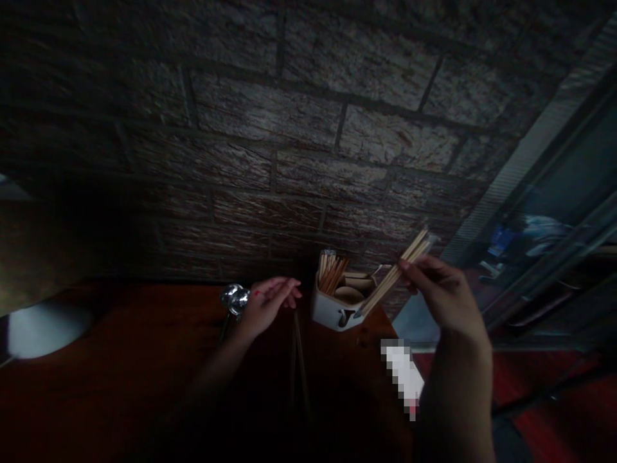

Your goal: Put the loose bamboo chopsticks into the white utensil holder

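Observation:
My right hand [436, 283] is closed on a few pale wooden chopsticks [391, 278], with clear wrapping showing at their upper end. They slant down to the right edge of a white holder [330, 312] with compartments. Several more chopsticks [333, 270] stand upright in its left compartment. To the left of this holder, my left hand [272, 302] hovers with its fingers loosely stretched out and nothing visible in them. Just below its fingertips, two thin chopsticks [299, 360] lie on the dark tabletop. Shiny metal spoons [235, 298] are beside my left wrist, partly hidden.
The wooden table [159, 341] meets a brick wall [308, 167] at the back. A white blurred-out item [402, 373] lies near the table's right edge. Farther right is a glass panel [544, 193] above a red floor [554, 373]. A pale rounded object [45, 329] is at the left.

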`<act>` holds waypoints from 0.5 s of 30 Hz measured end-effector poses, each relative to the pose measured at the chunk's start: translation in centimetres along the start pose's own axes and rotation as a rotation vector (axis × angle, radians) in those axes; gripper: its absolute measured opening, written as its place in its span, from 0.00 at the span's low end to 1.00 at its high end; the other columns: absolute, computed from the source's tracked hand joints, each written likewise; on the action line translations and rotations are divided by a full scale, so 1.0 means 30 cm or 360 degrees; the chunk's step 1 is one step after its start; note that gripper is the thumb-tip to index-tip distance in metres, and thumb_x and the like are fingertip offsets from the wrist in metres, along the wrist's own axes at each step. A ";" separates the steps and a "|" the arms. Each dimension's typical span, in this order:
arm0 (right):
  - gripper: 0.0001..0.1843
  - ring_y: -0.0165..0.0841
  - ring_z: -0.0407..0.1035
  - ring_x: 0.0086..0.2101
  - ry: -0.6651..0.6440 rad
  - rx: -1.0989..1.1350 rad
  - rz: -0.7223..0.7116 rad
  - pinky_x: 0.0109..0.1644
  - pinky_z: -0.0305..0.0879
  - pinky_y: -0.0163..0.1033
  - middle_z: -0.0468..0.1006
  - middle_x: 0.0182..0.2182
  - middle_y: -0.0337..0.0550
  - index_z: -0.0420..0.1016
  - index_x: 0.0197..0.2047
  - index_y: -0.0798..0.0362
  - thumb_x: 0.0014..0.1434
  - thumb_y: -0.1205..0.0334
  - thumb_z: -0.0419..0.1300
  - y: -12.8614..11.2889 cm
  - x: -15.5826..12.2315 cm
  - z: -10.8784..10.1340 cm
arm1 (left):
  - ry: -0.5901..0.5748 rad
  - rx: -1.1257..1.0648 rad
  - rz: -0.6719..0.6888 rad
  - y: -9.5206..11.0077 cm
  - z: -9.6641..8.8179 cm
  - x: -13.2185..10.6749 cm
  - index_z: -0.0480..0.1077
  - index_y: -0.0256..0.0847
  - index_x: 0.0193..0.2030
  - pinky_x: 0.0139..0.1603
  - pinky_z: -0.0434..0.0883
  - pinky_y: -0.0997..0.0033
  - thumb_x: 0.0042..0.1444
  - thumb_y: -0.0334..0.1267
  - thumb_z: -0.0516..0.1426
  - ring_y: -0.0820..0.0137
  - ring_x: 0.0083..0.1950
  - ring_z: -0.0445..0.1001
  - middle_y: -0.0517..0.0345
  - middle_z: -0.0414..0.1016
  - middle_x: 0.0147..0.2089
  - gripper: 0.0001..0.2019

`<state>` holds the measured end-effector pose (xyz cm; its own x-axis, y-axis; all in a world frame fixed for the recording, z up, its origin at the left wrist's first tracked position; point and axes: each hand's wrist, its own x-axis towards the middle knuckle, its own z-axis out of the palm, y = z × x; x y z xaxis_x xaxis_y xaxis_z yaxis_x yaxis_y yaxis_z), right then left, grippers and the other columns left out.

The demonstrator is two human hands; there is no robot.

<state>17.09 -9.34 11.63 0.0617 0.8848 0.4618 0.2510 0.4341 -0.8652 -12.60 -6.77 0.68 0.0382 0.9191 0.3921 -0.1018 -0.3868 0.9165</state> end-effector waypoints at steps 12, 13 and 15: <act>0.13 0.24 0.58 0.21 0.0047 0.0076 -0.0086 0.23 0.53 0.31 0.67 0.21 0.34 0.72 0.29 0.54 0.54 0.52 0.65 0.138 0.210 0.140 | 0.0450 -0.0422 0.0145 0.029 0.100 0.308 0.75 0.41 0.45 0.41 0.69 0.74 0.52 0.42 0.64 0.68 0.47 0.77 0.55 0.80 0.41 0.14; 0.14 0.24 0.58 0.21 0.0015 0.0077 -0.0063 0.24 0.54 0.31 0.68 0.21 0.34 0.72 0.28 0.54 0.54 0.52 0.65 0.159 0.218 0.140 | 0.0445 -0.0402 0.0135 0.017 0.110 0.328 0.75 0.41 0.45 0.42 0.70 0.73 0.52 0.42 0.63 0.67 0.49 0.76 0.54 0.80 0.42 0.15; 0.14 0.24 0.59 0.22 -0.0087 0.0101 -0.0004 0.24 0.54 0.31 0.68 0.22 0.34 0.72 0.28 0.54 0.53 0.52 0.65 0.202 0.233 0.140 | 0.0404 -0.0338 0.0107 -0.004 0.127 0.365 0.74 0.41 0.46 0.44 0.70 0.71 0.52 0.42 0.63 0.64 0.52 0.75 0.53 0.80 0.44 0.15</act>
<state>14.99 0.19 8.78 0.0081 0.8910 0.4539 0.1893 0.4444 -0.8756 -8.37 3.06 5.16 -0.2218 0.8918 0.3944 -0.3013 -0.4474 0.8421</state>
